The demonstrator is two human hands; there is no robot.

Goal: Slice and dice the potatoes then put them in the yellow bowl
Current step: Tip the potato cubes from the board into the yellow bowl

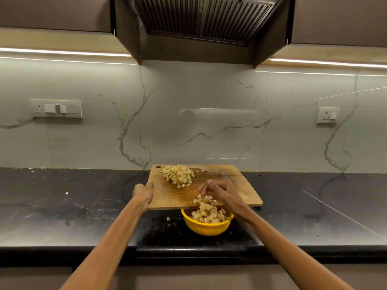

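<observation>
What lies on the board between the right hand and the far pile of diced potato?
In the head view, mostly bare wooden cutting board separates the right hand from the far pile; only a few stray cubes lie at the pile's near edge.

A black, marble-veined countertop (62, 206) carries a yellow bowl (206, 227) of diced potato near its front edge. At the bowl's nine o'clock lies one stray potato cube (168, 219). A wooden cutting board (167, 195) at twelve o'clock overhangs the bowl, apparently tilted off the counter.

marble backsplash (188, 114) | black countertop (62, 206) | range hood (201, 21)
</observation>
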